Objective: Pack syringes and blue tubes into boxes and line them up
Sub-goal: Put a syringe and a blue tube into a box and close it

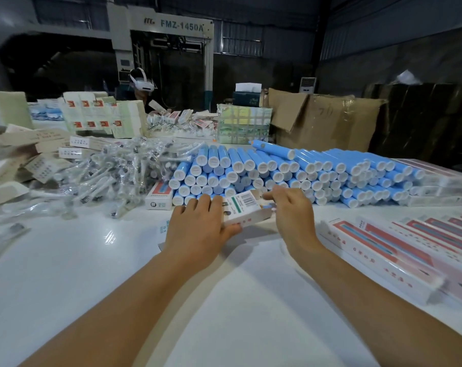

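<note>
You are holding a box (247, 209) just above the table (92, 260), between your two hands, right in front of the tube stack (290, 170). Its long axis is running from near left to far right, with the barcode face turned up and the far-right end raised a little. Your left hand (198, 229) is gripping the near-left end, fingers curled over the top and thumb underneath. Your right hand (290, 210) is pinching the flap at the far-right end with bent fingertips. That end is partly hidden by your fingers, so what is inside the box is not showing.

The blue tubes are lying stacked with white caps facing you. The bagged syringes (113, 170) are piled to the left, blurred. Packed boxes (399, 247) are lying side by side at the near right, cut off by the edge.
</note>
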Action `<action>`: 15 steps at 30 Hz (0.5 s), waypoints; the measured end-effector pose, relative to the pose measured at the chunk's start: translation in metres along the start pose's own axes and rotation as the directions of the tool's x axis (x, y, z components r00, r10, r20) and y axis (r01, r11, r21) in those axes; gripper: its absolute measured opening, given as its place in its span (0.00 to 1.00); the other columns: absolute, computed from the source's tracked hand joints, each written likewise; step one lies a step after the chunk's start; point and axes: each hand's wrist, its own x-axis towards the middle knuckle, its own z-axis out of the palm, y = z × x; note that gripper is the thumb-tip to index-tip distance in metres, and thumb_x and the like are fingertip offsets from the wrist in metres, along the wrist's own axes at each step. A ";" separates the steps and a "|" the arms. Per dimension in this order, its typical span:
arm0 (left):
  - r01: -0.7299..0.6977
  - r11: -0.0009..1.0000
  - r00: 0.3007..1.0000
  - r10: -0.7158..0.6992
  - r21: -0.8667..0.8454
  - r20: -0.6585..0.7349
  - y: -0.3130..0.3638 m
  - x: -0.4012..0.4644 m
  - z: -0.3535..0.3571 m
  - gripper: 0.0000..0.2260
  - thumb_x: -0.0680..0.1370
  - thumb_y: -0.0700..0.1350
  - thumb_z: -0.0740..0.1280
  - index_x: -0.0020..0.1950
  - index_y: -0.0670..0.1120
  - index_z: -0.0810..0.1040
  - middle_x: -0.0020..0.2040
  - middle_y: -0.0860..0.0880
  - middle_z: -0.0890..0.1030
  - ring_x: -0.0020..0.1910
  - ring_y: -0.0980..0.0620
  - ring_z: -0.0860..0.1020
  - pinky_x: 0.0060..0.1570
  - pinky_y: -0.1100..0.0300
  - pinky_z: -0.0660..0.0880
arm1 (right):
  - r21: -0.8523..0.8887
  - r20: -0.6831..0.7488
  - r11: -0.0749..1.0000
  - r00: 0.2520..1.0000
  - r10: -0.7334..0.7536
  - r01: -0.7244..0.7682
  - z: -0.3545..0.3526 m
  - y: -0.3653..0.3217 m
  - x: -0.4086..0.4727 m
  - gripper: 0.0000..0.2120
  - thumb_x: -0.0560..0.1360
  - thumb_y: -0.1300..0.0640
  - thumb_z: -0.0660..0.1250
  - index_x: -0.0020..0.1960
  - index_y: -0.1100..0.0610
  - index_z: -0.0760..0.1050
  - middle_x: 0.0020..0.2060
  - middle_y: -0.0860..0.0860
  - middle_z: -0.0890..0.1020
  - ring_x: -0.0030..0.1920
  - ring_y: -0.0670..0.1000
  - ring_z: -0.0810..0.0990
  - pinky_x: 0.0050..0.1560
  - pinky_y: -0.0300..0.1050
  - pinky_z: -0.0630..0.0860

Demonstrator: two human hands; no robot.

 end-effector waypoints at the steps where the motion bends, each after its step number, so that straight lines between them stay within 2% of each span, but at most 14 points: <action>1: 0.008 1.000 1.000 -0.008 0.004 -0.005 -0.001 0.000 0.000 0.29 0.76 0.67 0.49 0.70 0.50 0.60 0.62 0.51 0.69 0.59 0.49 0.69 0.55 0.55 0.65 | -0.013 -0.020 1.000 0.999 -0.025 0.025 -0.004 0.000 -0.001 0.13 0.77 0.56 0.61 0.36 0.49 0.79 0.46 0.49 0.80 0.49 0.50 0.77 0.47 0.42 0.72; 3: 0.031 0.999 0.999 -0.031 0.007 -0.006 -0.002 0.001 0.001 0.30 0.76 0.67 0.49 0.71 0.49 0.59 0.62 0.51 0.69 0.59 0.48 0.69 0.56 0.55 0.65 | -0.065 -0.021 0.996 0.998 -0.061 0.060 -0.007 0.002 -0.002 0.12 0.76 0.59 0.61 0.39 0.58 0.81 0.42 0.53 0.82 0.43 0.52 0.77 0.40 0.42 0.69; 5: 0.047 0.999 0.999 -0.047 0.012 -0.006 -0.003 0.001 0.002 0.30 0.77 0.67 0.50 0.72 0.49 0.58 0.63 0.51 0.69 0.60 0.48 0.69 0.56 0.54 0.64 | -0.098 0.018 0.988 0.993 -0.114 0.115 -0.007 0.005 -0.006 0.13 0.76 0.59 0.62 0.42 0.68 0.79 0.39 0.61 0.82 0.39 0.58 0.75 0.37 0.44 0.66; 6: 0.050 0.999 0.999 -0.050 0.014 -0.007 -0.003 0.001 0.002 0.30 0.77 0.67 0.50 0.72 0.49 0.58 0.63 0.50 0.69 0.60 0.48 0.69 0.56 0.54 0.64 | -0.114 0.039 0.984 0.990 -0.133 0.137 -0.006 0.006 -0.008 0.13 0.77 0.59 0.62 0.42 0.69 0.79 0.38 0.62 0.81 0.39 0.56 0.73 0.38 0.43 0.66; 8: 0.054 0.998 0.999 -0.054 0.014 -0.006 -0.002 0.000 0.002 0.30 0.77 0.66 0.51 0.71 0.49 0.59 0.63 0.50 0.69 0.60 0.48 0.69 0.56 0.54 0.64 | -0.144 0.082 0.976 0.985 -0.151 0.161 -0.003 0.006 -0.012 0.13 0.76 0.59 0.64 0.37 0.62 0.81 0.32 0.53 0.80 0.43 0.50 0.69 0.38 0.35 0.66; 10: 0.054 0.998 0.999 -0.054 0.018 -0.004 -0.003 -0.001 0.002 0.29 0.77 0.66 0.52 0.70 0.49 0.60 0.62 0.50 0.69 0.59 0.48 0.69 0.55 0.54 0.64 | -0.160 0.127 0.973 0.981 -0.147 0.166 -0.002 0.004 -0.014 0.14 0.76 0.59 0.65 0.32 0.56 0.80 0.27 0.43 0.75 0.42 0.50 0.69 0.35 0.30 0.65; 11: 0.056 0.998 0.998 -0.056 0.016 -0.007 -0.004 -0.001 0.002 0.28 0.77 0.66 0.52 0.70 0.49 0.60 0.62 0.50 0.69 0.59 0.48 0.69 0.54 0.54 0.64 | -0.151 0.145 0.975 0.979 -0.143 0.164 -0.002 0.004 -0.014 0.12 0.76 0.59 0.66 0.34 0.55 0.81 0.28 0.41 0.76 0.43 0.50 0.71 0.36 0.29 0.66; 13: 0.070 0.998 0.997 -0.070 0.000 -0.014 -0.004 -0.001 0.001 0.28 0.77 0.66 0.52 0.70 0.49 0.61 0.62 0.50 0.69 0.59 0.48 0.69 0.54 0.54 0.64 | -0.140 0.153 0.977 0.978 -0.139 0.161 -0.002 0.004 -0.016 0.06 0.75 0.59 0.67 0.48 0.52 0.82 0.40 0.42 0.79 0.49 0.46 0.75 0.45 0.28 0.68; 15: 0.084 0.996 0.996 -0.084 -0.011 -0.022 -0.001 0.000 0.002 0.29 0.77 0.66 0.52 0.71 0.49 0.60 0.63 0.50 0.69 0.60 0.48 0.69 0.55 0.54 0.64 | -0.104 0.117 0.982 0.982 -0.148 0.161 0.001 0.004 -0.018 0.09 0.75 0.59 0.67 0.53 0.49 0.78 0.47 0.47 0.79 0.51 0.43 0.76 0.52 0.34 0.71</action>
